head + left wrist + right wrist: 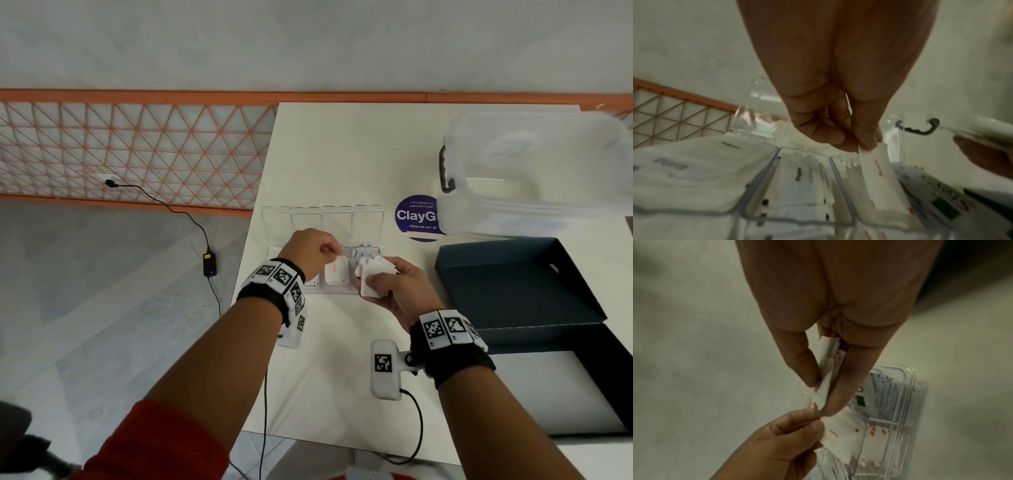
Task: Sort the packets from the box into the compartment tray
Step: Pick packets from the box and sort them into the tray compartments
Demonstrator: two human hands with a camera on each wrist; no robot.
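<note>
A clear compartment tray (366,247) with its lid up stands on the white table, several packets lying in its slots. My left hand (317,253) pinches one white packet with red print (334,275) by its top edge, hanging over a middle compartment (875,177). My right hand (387,284) grips a small stack of white packets (373,274) between thumb and fingers (828,369), just right of the tray's near end. The dark blue box (520,284) sits open to the right; its inside looks bare from here.
A translucent storage bin (534,178) with a dark handle stands at the table's back right. A purple round sticker (416,216) lies beside the tray lid. An orange mesh fence (137,150) and a cable with adapter (209,263) are on the floor, left.
</note>
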